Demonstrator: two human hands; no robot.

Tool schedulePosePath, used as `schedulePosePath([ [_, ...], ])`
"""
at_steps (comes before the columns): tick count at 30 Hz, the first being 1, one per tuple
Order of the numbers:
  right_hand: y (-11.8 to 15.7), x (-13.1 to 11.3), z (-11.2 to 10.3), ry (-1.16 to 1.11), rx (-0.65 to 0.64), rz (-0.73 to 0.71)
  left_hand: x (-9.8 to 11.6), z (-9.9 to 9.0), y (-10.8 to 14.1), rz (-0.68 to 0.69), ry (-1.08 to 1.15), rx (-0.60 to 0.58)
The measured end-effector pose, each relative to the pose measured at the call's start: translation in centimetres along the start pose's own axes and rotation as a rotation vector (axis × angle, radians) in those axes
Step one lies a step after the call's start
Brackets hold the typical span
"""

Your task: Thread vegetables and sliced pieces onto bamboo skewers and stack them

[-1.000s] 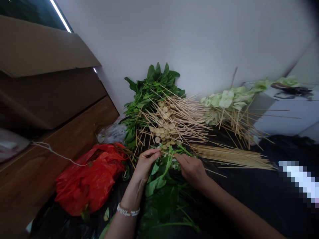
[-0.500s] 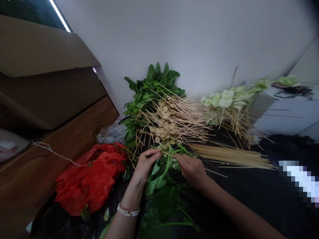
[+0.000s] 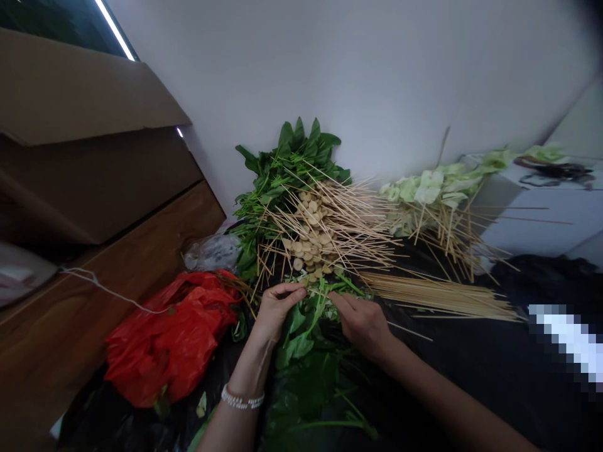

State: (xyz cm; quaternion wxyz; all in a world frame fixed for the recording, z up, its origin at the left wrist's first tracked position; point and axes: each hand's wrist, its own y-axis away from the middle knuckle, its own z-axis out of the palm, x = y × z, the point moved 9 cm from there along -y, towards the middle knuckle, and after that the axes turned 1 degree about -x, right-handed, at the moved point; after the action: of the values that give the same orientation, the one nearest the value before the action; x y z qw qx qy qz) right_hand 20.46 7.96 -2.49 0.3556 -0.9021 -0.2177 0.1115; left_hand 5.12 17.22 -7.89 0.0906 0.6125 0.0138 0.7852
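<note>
My left hand (image 3: 277, 309), with a beaded bracelet at the wrist, pinches the end of a green stem. Facing it, my right hand (image 3: 362, 320) is closed on a thin bamboo skewer, whose far end sticks out to the right past the hand. Between the two hands hang leafy greens (image 3: 299, 342), their stems around the skewer's tip. Just beyond my fingers lie skewered pale round slices (image 3: 311, 245), with a heap of leafy greens (image 3: 282, 169) behind them. A bundle of bare skewers (image 3: 443, 295) lies right of my right hand.
A red plastic bag (image 3: 169, 342) sits at the left on black plastic sheeting (image 3: 471, 370). Skewered pale cabbage leaves (image 3: 428, 186) rest at the back right. Loose leaves (image 3: 306, 389) lie below my hands. A cardboard box (image 3: 94, 169) stands at the upper left, before the wall.
Almost nothing differs. The outer end of the skewer in my right hand has shifted slightly to the right and down, and the hanging leaves have moved a little.
</note>
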Motion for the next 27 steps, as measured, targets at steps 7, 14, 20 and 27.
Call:
schedulePosePath([
  [7, 0.2, -0.1, 0.3, -0.018, -0.018, 0.017, -0.2, 0.3, 0.2, -0.023, -0.007, -0.020],
  [14, 0.2, -0.4, 0.2, -0.035, 0.000, 0.015, -0.8, 0.9, 0.3, -0.044, -0.044, -0.070],
  [20, 0.1, -0.5, 0.3, -0.020, -0.004, 0.010, -0.3, 1.7, 0.6, -0.001, -0.129, -0.133],
  [27, -0.2, 6.9, -3.0, -0.037, 0.146, 0.392, 2.7, -3.9, -0.9, 0.150, 0.141, 0.215],
])
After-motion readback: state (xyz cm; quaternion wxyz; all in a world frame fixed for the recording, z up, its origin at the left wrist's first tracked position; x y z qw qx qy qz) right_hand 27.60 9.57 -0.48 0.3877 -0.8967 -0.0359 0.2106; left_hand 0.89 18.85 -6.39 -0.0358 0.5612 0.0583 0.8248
